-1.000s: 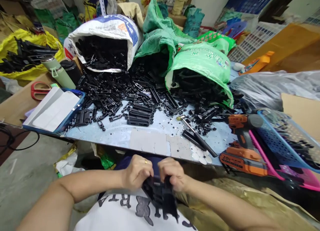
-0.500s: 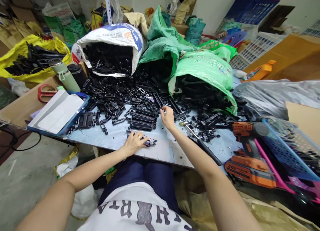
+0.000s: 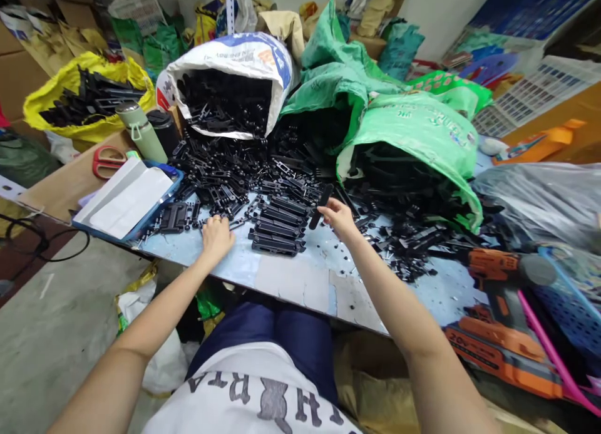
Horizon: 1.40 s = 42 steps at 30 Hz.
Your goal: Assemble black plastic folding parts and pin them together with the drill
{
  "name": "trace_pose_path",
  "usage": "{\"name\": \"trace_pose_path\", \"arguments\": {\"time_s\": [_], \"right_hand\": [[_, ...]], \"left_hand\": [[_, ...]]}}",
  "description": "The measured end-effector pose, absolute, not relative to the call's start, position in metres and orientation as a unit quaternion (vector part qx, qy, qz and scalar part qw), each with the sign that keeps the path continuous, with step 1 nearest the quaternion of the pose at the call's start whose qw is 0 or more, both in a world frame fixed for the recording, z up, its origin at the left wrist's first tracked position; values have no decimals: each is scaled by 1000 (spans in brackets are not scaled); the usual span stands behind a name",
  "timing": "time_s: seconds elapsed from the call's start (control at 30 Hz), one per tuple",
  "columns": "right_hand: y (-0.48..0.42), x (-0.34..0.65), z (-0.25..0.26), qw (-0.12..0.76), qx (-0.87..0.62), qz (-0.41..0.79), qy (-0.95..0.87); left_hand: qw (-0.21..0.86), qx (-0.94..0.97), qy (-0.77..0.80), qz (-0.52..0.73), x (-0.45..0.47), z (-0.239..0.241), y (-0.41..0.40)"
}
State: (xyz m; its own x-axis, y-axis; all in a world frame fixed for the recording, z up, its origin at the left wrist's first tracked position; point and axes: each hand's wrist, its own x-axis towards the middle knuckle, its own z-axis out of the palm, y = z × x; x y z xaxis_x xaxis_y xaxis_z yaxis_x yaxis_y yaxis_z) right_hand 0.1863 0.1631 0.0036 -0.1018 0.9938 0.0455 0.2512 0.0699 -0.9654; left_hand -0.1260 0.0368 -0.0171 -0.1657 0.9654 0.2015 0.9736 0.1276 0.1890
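Note:
My right hand (image 3: 339, 218) pinches a long flat black bar (image 3: 322, 206) and holds it slanted above the table. Left of the bar lies a stack-like row of long black plastic pieces (image 3: 277, 243), side by side. My left hand (image 3: 218, 238) is at the near edge of a heap of small black link parts (image 3: 220, 190). Its fingers are curled downward and close together; their tips are hidden, so what they grip does not show. A black square part (image 3: 173, 217) lies left of that hand.
A white sack (image 3: 277, 77) and a green sack (image 3: 413, 127) spill black parts at the back. On the left stand a blue tray with papers (image 3: 126, 199), red scissors (image 3: 109, 161) and a green flask (image 3: 141, 133). An orange cordless drill (image 3: 507, 340) lies at right.
My left hand has left the long piece at the table's front and moved left to the small parts. My right hand has lifted the black bar. The view has shifted.

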Motion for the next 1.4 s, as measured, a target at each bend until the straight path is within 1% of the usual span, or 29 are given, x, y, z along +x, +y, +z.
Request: {"name": "trace_pose_path", "arguments": {"time_s": [0.07,0.1,0.17,0.23,0.3,0.37,0.43,0.53,0.57,0.63,0.7,0.73,0.8,0.87,0.93,0.97,1.03,1.1,1.17,1.27,1.4], "right_hand": [[125,181,1,426,-476,537,-551],[107,177,-1,425,-462,569,-531],[72,171,-5,410,-444,614,-508],[45,175,-11,396,-443,619,-514],[26,190,-18,379,-458,577,-561],[14,215,-23,329,-480,500,-642],[7,240,-27,264,-493,408,-722],[0,257,-27,219,-492,260,-802],[-2,256,-26,207,-483,221,-822],[-5,242,-25,169,-458,174,-855],[-5,222,-23,144,-446,163,-868],[-5,212,-23,149,-450,172,-864],[-2,196,-24,190,-474,220,-831],[-1,188,-23,232,-493,298,-784],[-1,186,-21,244,-489,354,-759],[-2,188,-19,236,-479,360,-765],[-5,195,-12,193,-441,327,-813],[-9,205,-6,133,-400,254,-871],[-12,213,-3,91,-393,179,-898],[-11,212,-5,88,-494,100,-859],[5,190,-16,83,-655,46,-750]], "left_hand": [[1,-644,-754,-131,-138,-22,38],[-4,-646,-748,-155,-140,-23,38],[-7,-647,-720,-250,-137,-22,35],[-8,-651,-668,-361,-127,-16,29],[-37,-677,-598,-428,-110,-9,18],[-91,-737,-522,-420,-89,-8,8],[-136,-811,-460,-335,-68,-13,1],[-130,-868,-445,-175,-45,-27,0],[-118,-871,-455,-143,-42,-32,2],[-101,-869,-469,-121,-39,-38,7],[-106,-868,-467,-134,-40,-39,9],[-118,-864,-465,-151,-42,-38,8],[-157,-844,-468,-210,-45,-33,4],[-203,-808,-475,-283,-46,-28,-2],[-242,-769,-483,-342,-46,-25,-8],[-260,-752,-486,-362,-46,-24,-11],[-291,-721,-494,-388,-45,-24,-15],[-318,-700,-500,-398,-45,-25,-17],[-335,-688,-503,-402,-44,-28,-18],[-344,-680,-502,-408,-38,-32,-21],[-342,-680,-494,-420,-27,-33,-25]]}}
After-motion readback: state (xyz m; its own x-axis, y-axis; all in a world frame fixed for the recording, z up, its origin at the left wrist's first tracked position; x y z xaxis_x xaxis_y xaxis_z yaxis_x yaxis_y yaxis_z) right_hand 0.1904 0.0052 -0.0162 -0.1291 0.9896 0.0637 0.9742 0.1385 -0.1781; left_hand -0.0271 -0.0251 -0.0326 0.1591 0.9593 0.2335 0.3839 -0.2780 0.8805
